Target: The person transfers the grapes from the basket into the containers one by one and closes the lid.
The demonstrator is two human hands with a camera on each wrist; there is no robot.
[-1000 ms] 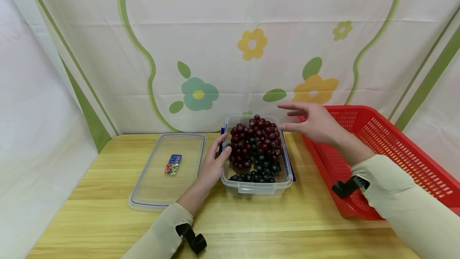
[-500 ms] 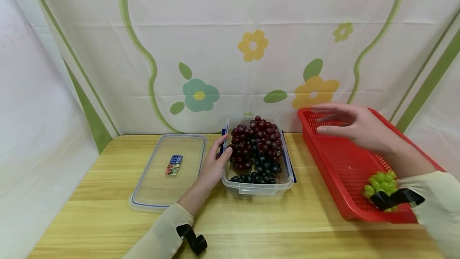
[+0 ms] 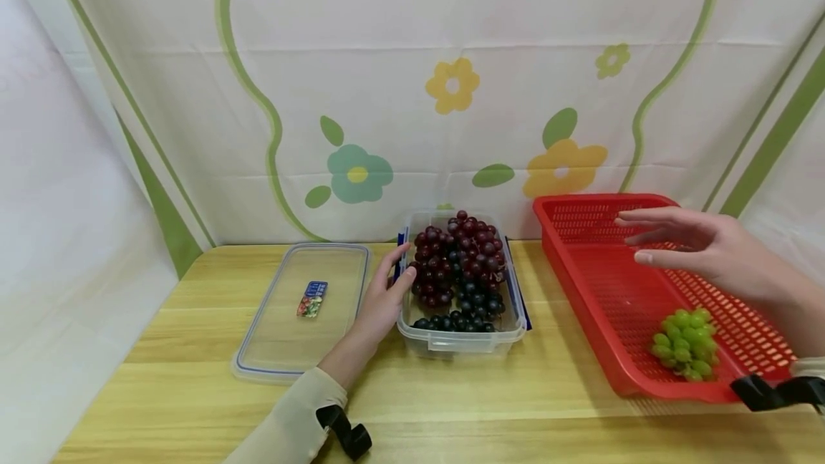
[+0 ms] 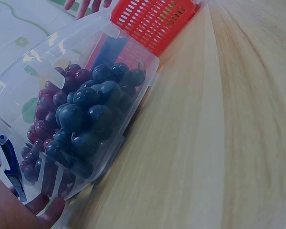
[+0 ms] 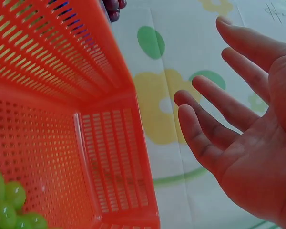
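Note:
A clear plastic food container [image 3: 460, 337] holds bunches of red grapes [image 3: 477, 243] and dark grapes [image 3: 475, 299]. My left hand [image 3: 379, 299] rests against its left side, thumb and fingers at the rim by the blue clip [image 4: 12, 164]. Over the right part of a red plastic basket [image 3: 583, 299], my right hand [image 3: 718, 256] hangs with fingers spread and nothing in them. A bunch of green grapes [image 3: 686, 344] lies in the basket's near end, below that hand. In the right wrist view, the palm [image 5: 262, 162] shows bare beside the basket's wall.
Left of the container, a clear lid [image 3: 271, 335] with a blue seal and a small label [image 3: 312, 299] lies flat on the wooden table [image 3: 451, 407]. A flower-patterned cloth [image 3: 399, 92] hangs right behind the container and basket.
My right hand has moved right, from beside the container to above the basket's right side, which brings the green grapes into sight. The left hand has stayed at the container.

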